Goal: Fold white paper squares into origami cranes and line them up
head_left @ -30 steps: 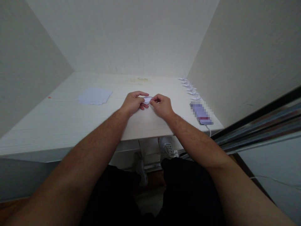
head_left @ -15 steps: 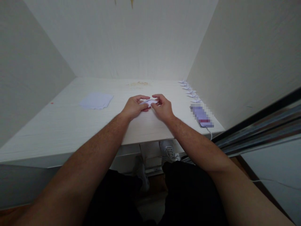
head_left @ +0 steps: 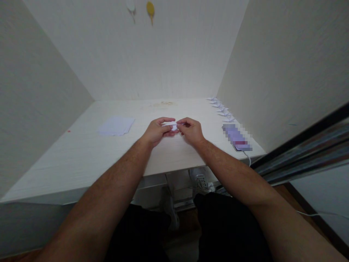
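A small piece of folded white paper (head_left: 173,127) is held between my two hands, just over the white desk (head_left: 163,156). My left hand (head_left: 158,131) pinches its left part, thumb on the near face and fingers behind. At the right end, my right hand (head_left: 192,130) grips the paper between thumb and fingertips. The fingers hide part of the folds. To the left lies a stack of white paper sheets (head_left: 116,125). Several folded paper figures (head_left: 221,110) stand in a row along the right side of the desk.
A phone (head_left: 236,137), its screen blurred, lies near the right edge with a white cable (head_left: 247,157) plugged in. Pale walls enclose the desk at the back and sides. A yellow hook (head_left: 150,8) hangs on the back wall. Below the front edge are my legs and shoes.
My view has tilted up, bringing the wall hooks further into sight. My right fingers have drawn closer together on the paper's right end; the left hand keeps its hold.
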`<state>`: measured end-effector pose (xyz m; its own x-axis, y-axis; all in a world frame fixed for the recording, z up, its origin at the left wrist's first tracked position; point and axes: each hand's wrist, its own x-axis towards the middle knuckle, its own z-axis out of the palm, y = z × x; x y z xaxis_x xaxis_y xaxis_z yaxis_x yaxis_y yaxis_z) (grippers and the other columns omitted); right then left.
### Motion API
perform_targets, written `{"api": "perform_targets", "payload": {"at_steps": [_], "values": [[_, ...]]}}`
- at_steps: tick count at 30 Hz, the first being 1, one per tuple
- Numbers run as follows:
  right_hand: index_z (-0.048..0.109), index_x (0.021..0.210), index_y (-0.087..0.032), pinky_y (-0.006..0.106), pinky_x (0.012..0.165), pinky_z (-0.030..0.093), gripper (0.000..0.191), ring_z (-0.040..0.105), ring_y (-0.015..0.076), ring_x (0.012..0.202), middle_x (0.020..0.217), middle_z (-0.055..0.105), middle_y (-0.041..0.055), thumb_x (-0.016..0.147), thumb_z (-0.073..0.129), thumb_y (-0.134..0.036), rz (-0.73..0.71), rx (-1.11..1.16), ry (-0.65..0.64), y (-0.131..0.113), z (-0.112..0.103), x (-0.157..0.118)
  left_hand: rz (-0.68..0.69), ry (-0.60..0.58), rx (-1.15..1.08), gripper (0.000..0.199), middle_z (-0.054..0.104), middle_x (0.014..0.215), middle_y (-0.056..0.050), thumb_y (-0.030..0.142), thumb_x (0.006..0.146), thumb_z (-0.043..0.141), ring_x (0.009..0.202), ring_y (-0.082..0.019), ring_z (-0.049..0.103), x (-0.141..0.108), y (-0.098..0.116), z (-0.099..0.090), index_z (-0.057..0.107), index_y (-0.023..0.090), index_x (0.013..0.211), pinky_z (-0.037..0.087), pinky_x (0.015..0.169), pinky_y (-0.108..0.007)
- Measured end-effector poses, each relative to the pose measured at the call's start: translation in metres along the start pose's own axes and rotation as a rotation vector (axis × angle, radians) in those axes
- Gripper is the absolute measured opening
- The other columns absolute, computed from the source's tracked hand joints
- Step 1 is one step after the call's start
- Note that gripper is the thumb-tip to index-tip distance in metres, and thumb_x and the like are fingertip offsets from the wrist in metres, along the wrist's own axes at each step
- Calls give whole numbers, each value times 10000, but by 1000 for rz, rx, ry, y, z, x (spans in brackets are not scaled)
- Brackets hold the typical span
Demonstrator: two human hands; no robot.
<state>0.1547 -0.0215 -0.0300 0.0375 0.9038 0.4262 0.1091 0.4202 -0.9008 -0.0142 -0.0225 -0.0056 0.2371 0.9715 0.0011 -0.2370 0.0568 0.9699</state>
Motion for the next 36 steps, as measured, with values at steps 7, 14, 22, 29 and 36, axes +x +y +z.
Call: {"api": "perform_targets", "payload": {"at_steps": [7,14,22,29,36], "values": [[698,765,-188,227,448,422,162,542,99,443,518,603,-49,683,733,-324,70,96,-29,-3,-1,0,-65,-45,-72,314,763,886,-145,134,800,763,748,-251,777,-3,3,0,677,71,1095,636,627,-298],[676,777,-193,217,431,412,144,529,91,428,513,595,-61,674,731,-278,112,141,13,-5,1,1,-99,36,-63,81,757,853,-142,92,826,734,723,-217,772,-1,3,4,671,56,862,624,624,-258],[640,751,-186,221,427,434,164,536,95,429,502,606,-48,649,750,-252,218,214,46,-11,1,2,-77,64,-35,99,744,820,-127,136,847,736,739,-215,769,1,1,4,661,71,847,615,621,-261],[666,781,-168,220,436,468,171,574,100,439,552,659,-27,633,743,-208,260,267,22,-8,-3,4,-41,69,-4,166,735,812,-105,130,790,786,718,-211,764,1,-2,2,662,77,886,620,617,-271],[674,828,-172,209,463,492,223,632,113,521,599,682,-19,620,748,-200,283,315,5,-7,-4,5,-25,95,15,194,728,799,-105,85,747,790,667,-204,753,-1,-1,5,656,69,887,613,577,-263]]}}
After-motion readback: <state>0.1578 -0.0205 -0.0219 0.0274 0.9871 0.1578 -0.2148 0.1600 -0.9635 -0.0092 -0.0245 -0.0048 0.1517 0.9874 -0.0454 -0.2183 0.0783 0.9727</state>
